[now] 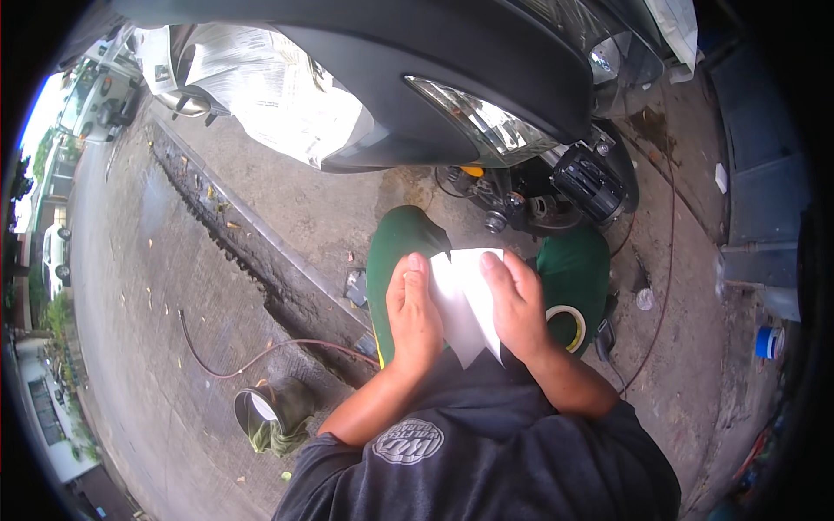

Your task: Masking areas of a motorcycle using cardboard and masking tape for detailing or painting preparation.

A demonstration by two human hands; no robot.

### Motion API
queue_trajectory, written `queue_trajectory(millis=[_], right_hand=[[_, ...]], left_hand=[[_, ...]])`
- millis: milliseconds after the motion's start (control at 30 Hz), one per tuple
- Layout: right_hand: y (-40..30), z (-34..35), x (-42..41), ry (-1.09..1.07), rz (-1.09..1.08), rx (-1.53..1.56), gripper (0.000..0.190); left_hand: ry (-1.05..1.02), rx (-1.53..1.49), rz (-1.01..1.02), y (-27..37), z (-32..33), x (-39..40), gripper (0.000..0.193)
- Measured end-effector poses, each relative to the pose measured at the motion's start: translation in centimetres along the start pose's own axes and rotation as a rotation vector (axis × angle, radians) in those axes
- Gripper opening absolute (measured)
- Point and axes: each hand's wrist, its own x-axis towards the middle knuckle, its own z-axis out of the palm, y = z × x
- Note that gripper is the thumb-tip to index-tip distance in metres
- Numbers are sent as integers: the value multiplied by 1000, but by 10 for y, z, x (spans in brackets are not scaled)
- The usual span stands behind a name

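A piece of white paper (472,286) is stretched between my two hands over my lap, with a short split at its top edge and pointed lower ends. My left hand (415,312) grips its left side, the thumb lying on top. On the right side my right hand (518,299) pinches the sheet under the thumb. A roll of masking tape (565,327) rests against my right thigh, just right of my right wrist. Ahead of my knees is a dark vehicle bumper or fairing panel (384,98) with a clear lamp (482,117) set in it.
Newspaper and plastic film (287,98) cover part of the vehicle. A black cylindrical part (588,182) is beyond my right knee. Hoses (280,348) lie on the concrete at both sides. A metal can with green cloth (277,413) stands at left, near a gutter edge. A blue tape roll (770,343) sits far right.
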Motion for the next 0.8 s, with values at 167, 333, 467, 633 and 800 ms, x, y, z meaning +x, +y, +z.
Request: queue_trajectory(millis=[167, 333, 467, 633, 800], right_hand=[[-1, 2, -1, 52, -19, 55, 24], [10, -9, 1, -34, -151, -112, 21], [11, -5, 4, 9, -195, -132, 19], [21, -1, 4, 23, -73, 25, 23], [23, 0, 1, 28, -66, -4, 25]], left_hand=[[91, -78, -42, -1, -1, 5, 33], [-101, -49, -43, 16, -1, 7, 30], [-158, 144, 53, 9, 6, -10, 31], [-218, 269, 102, -2, -6, -5, 21], [-153, 137, -35, 6, 1, -6, 19]])
